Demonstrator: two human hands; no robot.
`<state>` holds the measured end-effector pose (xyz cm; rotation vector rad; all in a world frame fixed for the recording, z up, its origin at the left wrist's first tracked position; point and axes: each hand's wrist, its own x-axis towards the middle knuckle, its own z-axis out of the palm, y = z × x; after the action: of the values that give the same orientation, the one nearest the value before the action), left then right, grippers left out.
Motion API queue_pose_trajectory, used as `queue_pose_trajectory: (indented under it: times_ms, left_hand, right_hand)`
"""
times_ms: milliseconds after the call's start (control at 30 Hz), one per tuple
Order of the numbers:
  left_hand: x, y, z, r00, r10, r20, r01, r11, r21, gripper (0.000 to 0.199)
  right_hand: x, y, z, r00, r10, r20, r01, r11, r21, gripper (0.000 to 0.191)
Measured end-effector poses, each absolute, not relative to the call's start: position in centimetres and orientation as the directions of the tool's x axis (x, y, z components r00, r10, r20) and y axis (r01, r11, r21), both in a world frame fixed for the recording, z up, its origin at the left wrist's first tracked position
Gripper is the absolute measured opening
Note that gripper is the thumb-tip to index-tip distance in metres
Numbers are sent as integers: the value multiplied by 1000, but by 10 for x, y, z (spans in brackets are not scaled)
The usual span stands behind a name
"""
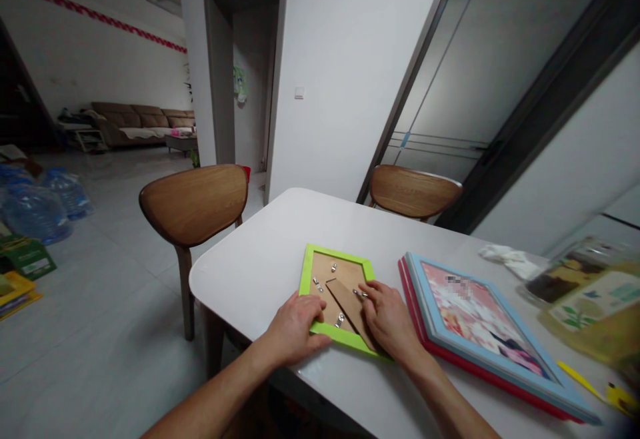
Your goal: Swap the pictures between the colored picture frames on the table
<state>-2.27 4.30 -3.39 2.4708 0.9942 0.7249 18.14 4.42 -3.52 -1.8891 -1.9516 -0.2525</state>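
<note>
A lime-green picture frame (340,336) lies face down on the white table, its brown backing board (323,266) showing. Small metal clips (339,320) sit around the board's edges, and a brown stand leg (350,306) runs diagonally across it. My left hand (297,326) grips the frame's lower left corner, thumb along the near edge and fingers over the side. With bent fingers my right hand (387,312) is at the metal clip (359,293) on the right side, its palm partly covering the stand leg and the right rim.
To the right, a light-blue picture frame (425,292) with a picture lies stacked on a red one (415,322). Beyond are a white cloth (510,259), a bottle of yellow liquid (590,312) and a yellow object (580,379). Wooden chairs (197,202) stand at the white table (240,259).
</note>
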Motion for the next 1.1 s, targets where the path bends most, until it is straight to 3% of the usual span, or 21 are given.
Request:
queue_pose_trajectory:
  times_ms: [233,400,633,833,1100]
  left_hand:
    - [-23,43,-33,618,714,329,520,-685,510,23]
    - [-23,41,-31,606,728,320,525,-669,526,22]
    - [-23,42,-32,610,721,329,499,-672,548,23]
    - [-24,45,-38,561,748,356,462,-639,615,25]
    - [-22,47,-37,552,754,356,459,-631,626,27]
  right_hand:
    - [182,50,-27,13,933,360,997,15,-75,31]
    - [192,46,-34,-47,952,303,992,80,-96,31]
    - [184,40,-30,-18,920,390,993,61,-97,31]
    - [146,54,-25,-229,904,362,925,318,-207,31]
    - [126,70,-27,-299,901,315,921,359,-153,26]
